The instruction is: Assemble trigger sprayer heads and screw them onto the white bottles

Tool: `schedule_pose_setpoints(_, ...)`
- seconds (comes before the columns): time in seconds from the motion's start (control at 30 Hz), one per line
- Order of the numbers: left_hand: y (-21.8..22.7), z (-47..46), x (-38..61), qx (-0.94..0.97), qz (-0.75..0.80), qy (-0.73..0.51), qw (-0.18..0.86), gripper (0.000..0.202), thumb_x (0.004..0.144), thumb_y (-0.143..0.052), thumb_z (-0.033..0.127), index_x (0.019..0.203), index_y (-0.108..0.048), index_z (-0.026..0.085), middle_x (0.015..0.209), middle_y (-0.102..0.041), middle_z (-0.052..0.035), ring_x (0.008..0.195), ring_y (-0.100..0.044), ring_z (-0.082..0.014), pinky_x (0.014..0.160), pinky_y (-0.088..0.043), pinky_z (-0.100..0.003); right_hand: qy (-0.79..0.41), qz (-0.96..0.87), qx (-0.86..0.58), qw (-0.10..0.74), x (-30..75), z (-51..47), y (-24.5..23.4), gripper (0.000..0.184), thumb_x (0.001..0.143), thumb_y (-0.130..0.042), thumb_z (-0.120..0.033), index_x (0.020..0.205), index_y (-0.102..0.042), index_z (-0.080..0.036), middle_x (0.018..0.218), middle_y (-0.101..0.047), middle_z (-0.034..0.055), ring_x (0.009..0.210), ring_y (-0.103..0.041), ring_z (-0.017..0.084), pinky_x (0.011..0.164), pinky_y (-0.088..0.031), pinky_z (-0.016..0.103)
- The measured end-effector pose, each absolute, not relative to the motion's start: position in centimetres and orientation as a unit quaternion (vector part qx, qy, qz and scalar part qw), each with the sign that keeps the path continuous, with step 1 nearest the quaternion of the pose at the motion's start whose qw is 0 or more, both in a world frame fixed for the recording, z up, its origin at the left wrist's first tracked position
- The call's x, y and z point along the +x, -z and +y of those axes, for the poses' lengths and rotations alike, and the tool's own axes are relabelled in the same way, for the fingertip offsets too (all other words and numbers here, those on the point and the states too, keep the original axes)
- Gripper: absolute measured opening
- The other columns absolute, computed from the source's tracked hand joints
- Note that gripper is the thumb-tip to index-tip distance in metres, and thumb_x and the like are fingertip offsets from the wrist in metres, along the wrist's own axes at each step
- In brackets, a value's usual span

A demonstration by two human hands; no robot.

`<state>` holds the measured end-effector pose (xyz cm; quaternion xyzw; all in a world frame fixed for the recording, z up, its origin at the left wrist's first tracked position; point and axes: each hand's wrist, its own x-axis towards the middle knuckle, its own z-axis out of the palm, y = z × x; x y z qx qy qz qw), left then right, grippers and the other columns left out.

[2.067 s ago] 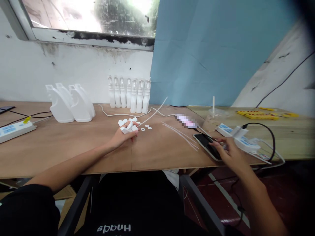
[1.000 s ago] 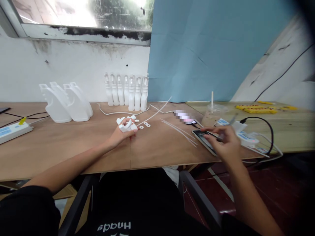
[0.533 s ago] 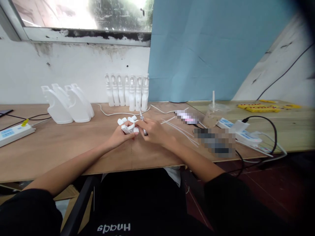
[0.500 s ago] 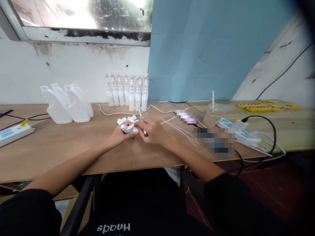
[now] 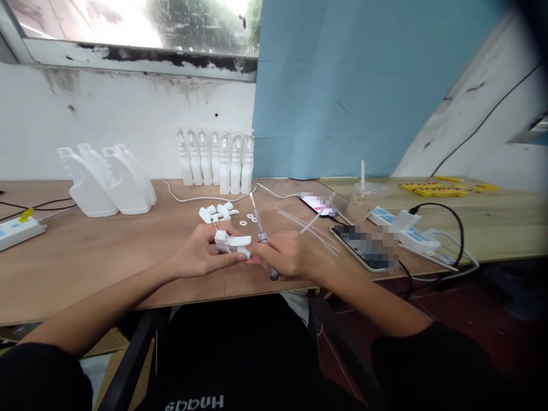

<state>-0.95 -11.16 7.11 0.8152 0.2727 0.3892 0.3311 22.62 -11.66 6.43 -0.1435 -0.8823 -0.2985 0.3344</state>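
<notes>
Spray head [image 5: 232, 242], just drawn clear of the pile [image 5: 208, 215], sits singled out, clamped in the left hand [image 5: 197, 251]; right hand [image 5: 293, 252] clasps a screwdriver [image 5: 262, 234].

The right hand [image 5: 289, 253] covers part of the screwdriver [image 5: 262, 234]. Pixelation partly blurs the nearer phone [image 5: 357, 246]. The left edge crops a power strip [image 5: 21, 232].

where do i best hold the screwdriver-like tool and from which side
Probably the handle, taken from the person's right: it is the thicker, near end of the screwdriver-like tool, and the right hand is already there. The thin shaft points away toward the bottles.
</notes>
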Motion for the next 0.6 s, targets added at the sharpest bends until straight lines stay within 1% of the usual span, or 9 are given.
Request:
schedule_pose_setpoints(0.1,-6.7,-9.6,-2.1,0.748,0.299,-0.454,0.38,0.023,0.076,-0.074,0.033,0.085,-0.062,0.016,0.067,-0.061,-0.0025,0.058,-0.055,-0.0143,0.048,-0.04,-0.024,0.295,-0.842,-0.229,0.39,24.2,-10.9,-7.8,0.012,0.087,-0.065,-0.037,0.085,-0.068,-0.026,0.049,-0.05,-0.005,0.044,-0.044,0.01,0.048,-0.032,0.026)
schedule_pose_setpoints(0.17,-6.4,-8.0,-3.1,0.68,0.291,-0.516,0.432,0.025,0.078,-0.071,0.033,0.09,-0.06,0.014,0.068,-0.063,-0.0043,0.059,-0.057,-0.0157,0.046,-0.04,-0.023,0.258,-0.789,-0.347,0.436,25.4,-9.6,-9.2,0.023,0.082,-0.068,-0.046,0.087,-0.066,-0.023,0.053,-0.052,-0.0037,0.048,-0.047,0.011,0.053,-0.036,0.025)
schedule_pose_setpoints(0.2,-6.3,-7.2,-3.4,0.647,0.281,-0.539,0.461,0.026,0.079,-0.071,0.032,0.093,-0.059,0.014,0.071,-0.064,-0.0054,0.062,-0.059,-0.0168,0.047,-0.042,-0.024,0.224,-0.765,-0.419,0.435,25.9,-8.6,-9.9,0.029,0.082,-0.067,-0.049,0.091,-0.065,-0.022,0.056,-0.054,-0.0025,0.05,-0.049,0.012,0.055,-0.037,0.026)
schedule_pose_setpoints(0.27,-6.3,-5.7,-3.6,0.593,0.264,-0.553,0.523,0.028,0.078,-0.071,0.029,0.098,-0.058,0.015,0.078,-0.066,-0.0066,0.072,-0.063,-0.0192,0.054,-0.048,-0.026,0.16,-0.727,-0.527,0.41,26.7,-6.0,-11.1,0.031,0.084,-0.062,-0.049,0.095,-0.064,-0.02,0.058,-0.056,-0.001,0.055,-0.052,0.015,0.058,-0.038,0.026)
schedule_pose_setpoints(0.3,-6.2,-5.0,-3.5,0.569,0.261,-0.546,0.557,0.028,0.078,-0.071,0.027,0.099,-0.057,0.015,0.082,-0.067,-0.0068,0.077,-0.065,-0.0201,0.058,-0.051,-0.027,0.129,-0.721,-0.564,0.382,27.1,-4.3,-11.4,0.031,0.084,-0.062,-0.048,0.096,-0.063,-0.02,0.06,-0.058,0.0002,0.057,-0.055,0.017,0.059,-0.038,0.026)
schedule_pose_setpoints(0.37,-6.1,-4.0,-3.1,0.525,0.26,-0.521,0.621,0.027,0.076,-0.07,0.022,0.098,-0.056,0.015,0.088,-0.067,-0.0073,0.086,-0.066,-0.0214,0.067,-0.054,-0.031,0.078,-0.711,-0.615,0.331,27.7,-0.8,-11.3,0.033,0.08,-0.064,-0.046,0.097,-0.063,-0.018,0.074,-0.066,0.0049,0.066,-0.059,0.02,0.062,-0.039,0.027)
schedule_pose_setpoints(0.43,-5.9,-3.3,-2.6,0.483,0.26,-0.495,0.674,0.023,0.075,-0.068,0.021,0.094,-0.056,0.014,0.09,-0.067,-0.0082,0.088,-0.066,-0.0214,0.071,-0.054,-0.032,0.035,-0.702,-0.648,0.294,28.2,2.5,-10.4,0.033,0.077,-0.066,-0.044,0.096,-0.063,-0.017,0.086,-0.069,0.0092,0.075,-0.062,0.022,0.065,-0.041,0.028)
schedule_pose_setpoints(0.53,-5.5,-2.8,-2.5,0.44,0.249,-0.488,0.712,0.016,0.076,-0.065,0.021,0.087,-0.057,0.013,0.085,-0.064,-0.0076,0.077,-0.064,-0.0181,0.063,-0.052,-0.028,-0.001,-0.674,-0.685,0.276,29.0,5.5,-8.4,0.032,0.078,-0.066,-0.038,0.099,-0.062,-0.015,0.091,-0.07,0.0129,0.082,-0.064,0.024,0.07,-0.044,0.03)
schedule_pose_setpoints(0.6,-5.4,-2.7,-2.8,0.439,0.246,-0.494,0.709,0.013,0.078,-0.063,0.023,0.081,-0.057,0.012,0.078,-0.062,-0.0072,0.068,-0.06,-0.0158,0.056,-0.048,-0.025,0.014,-0.671,-0.676,0.303,29.2,6.1,-7.1,0.03,0.082,-0.062,-0.035,0.103,-0.061,-0.014,0.091,-0.07,0.014,0.086,-0.065,0.026,0.073,-0.045,0.032)
